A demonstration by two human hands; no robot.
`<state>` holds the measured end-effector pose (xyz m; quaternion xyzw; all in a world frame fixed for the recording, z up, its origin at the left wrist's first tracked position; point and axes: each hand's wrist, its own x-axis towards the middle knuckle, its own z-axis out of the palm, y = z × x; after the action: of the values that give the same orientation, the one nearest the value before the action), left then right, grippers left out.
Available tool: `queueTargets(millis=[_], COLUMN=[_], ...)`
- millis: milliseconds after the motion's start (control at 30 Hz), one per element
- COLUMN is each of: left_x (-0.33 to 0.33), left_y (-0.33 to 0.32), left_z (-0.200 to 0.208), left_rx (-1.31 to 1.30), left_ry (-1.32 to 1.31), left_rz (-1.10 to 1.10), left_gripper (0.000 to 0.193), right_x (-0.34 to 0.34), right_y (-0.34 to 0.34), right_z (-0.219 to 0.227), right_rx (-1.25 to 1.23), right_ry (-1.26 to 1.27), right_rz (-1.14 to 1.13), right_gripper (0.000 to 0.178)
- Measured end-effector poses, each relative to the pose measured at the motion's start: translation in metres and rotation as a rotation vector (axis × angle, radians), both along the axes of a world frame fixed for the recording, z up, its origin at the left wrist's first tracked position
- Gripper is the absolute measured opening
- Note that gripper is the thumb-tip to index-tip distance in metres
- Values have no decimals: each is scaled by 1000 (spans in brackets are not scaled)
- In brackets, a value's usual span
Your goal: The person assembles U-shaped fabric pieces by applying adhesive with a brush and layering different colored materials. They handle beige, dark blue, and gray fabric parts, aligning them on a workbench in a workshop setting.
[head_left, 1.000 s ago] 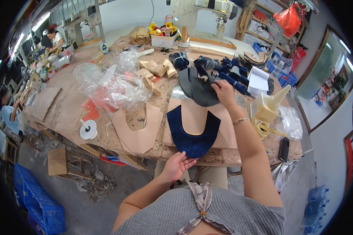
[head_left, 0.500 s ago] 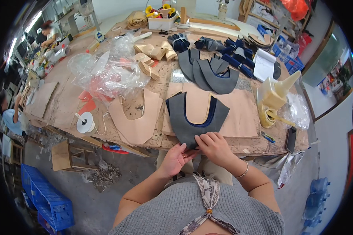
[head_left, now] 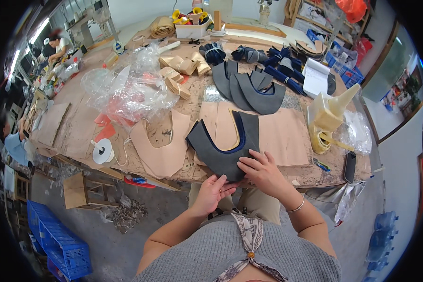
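A dark grey U-shaped shoe upper (head_left: 242, 152) with a navy and yellow inner edge lies on a tan sheet (head_left: 284, 136), its curved end reaching the table's front edge. My left hand (head_left: 211, 193) pinches that near end, thumb on top and fingers beneath. Spread fingers of my right hand (head_left: 264, 173) rest flat on the upper's lower right part; the thumb is hard to see. Just left lies a tan U-shaped piece (head_left: 167, 152). Beyond the sheet, several more grey uppers (head_left: 261, 101) overlap one another.
Crumpled clear plastic (head_left: 131, 89) covers the left middle, near a white spool (head_left: 103, 151). A yellowish glue bottle (head_left: 325, 115) stands at right beside a phone (head_left: 349, 167). Navy bundles (head_left: 282, 58), a notepad (head_left: 316, 77) and a white bin (head_left: 192, 31) sit farther back. A wooden stool (head_left: 87, 190) stands below.
The grey upper has turned counterclockwise, its open end tilting left. My right hand has slid slightly right and up, its fingers spreading over it. The left hand stays at the near end.
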<state>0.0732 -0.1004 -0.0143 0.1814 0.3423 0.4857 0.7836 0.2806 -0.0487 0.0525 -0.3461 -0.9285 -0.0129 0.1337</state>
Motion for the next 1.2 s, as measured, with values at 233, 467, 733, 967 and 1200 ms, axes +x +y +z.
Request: queueTargets(millis=[233,467,733,967,1200], left_x=[1,-5,-3,4,9], left_y=[-1,3,7,7,7], left_z=[11,8,5,4,4], left_rx=[75,13,15,-11,-22], left_ry=[80,-31,84,147,168], left_rz=[-5,-13,55,116,185], left_gripper=[28,29,30,30,27], right_x=[1,3,-2,2,10], right_y=[11,27,15,1,-8], right_z=[1,-1,-8,-7,-17], right_rx=[-48,-325,-250,-271,-172], right_ry=[210,299,333,394,465], right_rz=[45,124,46,45,94], right_gripper=[47,42,41,38,31])
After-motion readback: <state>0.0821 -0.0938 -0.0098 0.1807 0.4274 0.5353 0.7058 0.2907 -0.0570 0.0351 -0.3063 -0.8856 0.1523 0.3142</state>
